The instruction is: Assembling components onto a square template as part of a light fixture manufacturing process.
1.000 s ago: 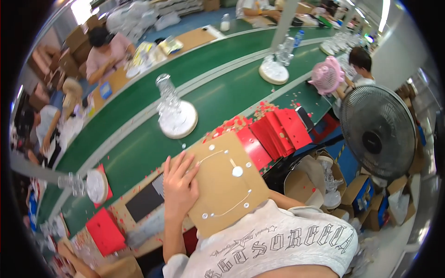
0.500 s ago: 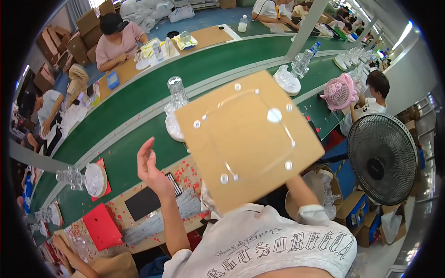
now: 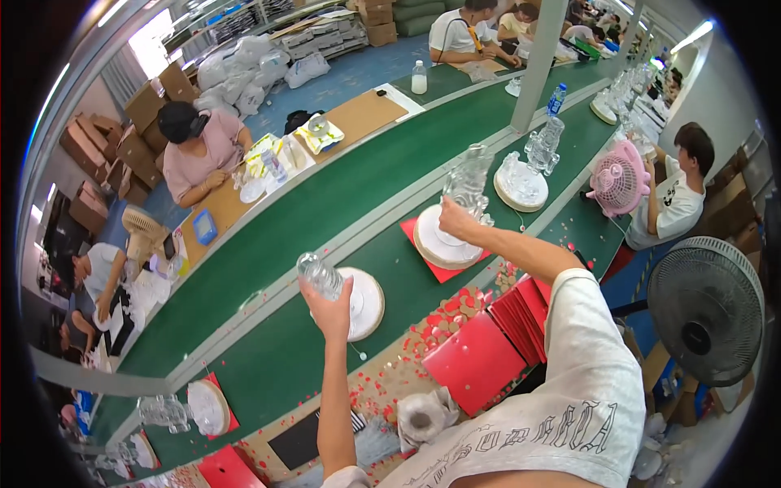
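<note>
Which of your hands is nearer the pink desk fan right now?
Right. The right hand grips a clear figurine over a round base, up the belt toward the pink desk fan. The left hand holds another figurine farther away.

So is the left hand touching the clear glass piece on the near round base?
Touching. The head view shows the left hand wrapped around the clear glass piece, its top showing above the fingers.

Factory hall. Green conveyor belts [image 3: 325,211] ran diagonally from lower left to upper right. Blue floor [image 3: 350,77] showed at upper centre. Stacked cardboard boxes [image 3: 122,146] stood at upper left, white sacks [image 3: 244,65] beside them. Grey pillar [image 3: 537,57] rose at upper right. Black standing fan [image 3: 704,321] stood at right edge. Bright strip at top left was possibly window. Ceiling tube light [image 3: 691,37] glowed at far upper right.
</note>
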`<control>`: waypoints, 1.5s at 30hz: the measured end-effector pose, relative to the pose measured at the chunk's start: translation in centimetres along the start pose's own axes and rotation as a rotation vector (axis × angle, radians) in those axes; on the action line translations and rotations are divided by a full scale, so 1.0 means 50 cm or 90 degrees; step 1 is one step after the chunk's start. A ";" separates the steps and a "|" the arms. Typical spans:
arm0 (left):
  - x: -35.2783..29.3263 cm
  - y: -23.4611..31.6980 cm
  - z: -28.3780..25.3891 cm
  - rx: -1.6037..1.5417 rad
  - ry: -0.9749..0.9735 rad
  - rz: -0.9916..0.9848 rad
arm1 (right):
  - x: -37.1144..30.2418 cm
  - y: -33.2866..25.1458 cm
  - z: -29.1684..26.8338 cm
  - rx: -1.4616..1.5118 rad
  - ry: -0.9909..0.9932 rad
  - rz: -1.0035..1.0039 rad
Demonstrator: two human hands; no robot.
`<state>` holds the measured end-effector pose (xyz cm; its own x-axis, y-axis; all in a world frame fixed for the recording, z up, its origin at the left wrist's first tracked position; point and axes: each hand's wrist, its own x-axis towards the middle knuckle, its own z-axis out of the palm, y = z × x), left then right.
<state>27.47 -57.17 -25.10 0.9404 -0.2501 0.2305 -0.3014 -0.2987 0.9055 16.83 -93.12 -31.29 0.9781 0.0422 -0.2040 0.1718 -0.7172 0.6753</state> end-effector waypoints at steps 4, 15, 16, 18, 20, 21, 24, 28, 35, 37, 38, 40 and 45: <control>0.048 0.018 0.074 -0.043 0.033 -0.008 | 0.011 -0.100 0.169 0.020 0.095 0.161; -0.003 0.052 -0.101 -0.043 0.143 0.109 | -0.061 -0.196 -0.206 0.748 -0.046 0.162; -0.006 0.059 -0.148 -0.059 0.151 0.176 | -0.088 -0.211 -0.245 1.003 -0.161 0.244; 0.004 0.053 -0.252 -0.386 0.126 0.217 | -0.103 -0.309 -0.257 1.475 -0.240 0.283; -0.051 0.117 -0.333 -0.452 0.135 0.177 | -0.141 -0.376 -0.331 1.707 -0.048 0.182; -0.083 0.153 -0.381 -0.519 0.155 0.137 | -0.188 -0.330 -0.414 1.794 -0.133 0.204; -0.162 0.206 -0.445 -0.648 0.180 0.057 | -0.255 -0.308 -0.504 1.954 0.099 0.146; -0.284 0.134 -0.426 -0.798 0.260 -0.030 | -0.322 -0.262 -0.533 1.899 0.321 0.352; -0.472 0.128 -0.237 -0.933 0.162 -0.298 | -0.491 -0.298 -0.407 2.092 0.185 0.349; -0.539 -0.029 -0.203 -0.878 0.016 -0.338 | -0.554 -0.305 -0.416 2.067 0.229 0.433; -0.572 -0.061 -0.175 -0.827 -0.002 -0.406 | -0.600 -0.264 -0.462 2.020 0.252 0.494; -0.605 -0.082 -0.176 -0.817 0.040 -0.398 | -0.625 -0.264 -0.462 1.992 0.199 0.561; -0.666 -0.054 -0.176 -0.754 0.138 -0.350 | -0.662 -0.294 -0.459 1.876 0.157 0.523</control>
<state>-1.63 -39.94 -32.10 0.9340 -0.1718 -0.3131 0.3404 0.6938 0.6347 -15.38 -68.01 -18.21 0.7958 -0.4416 -0.4143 -0.0500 0.6339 -0.7718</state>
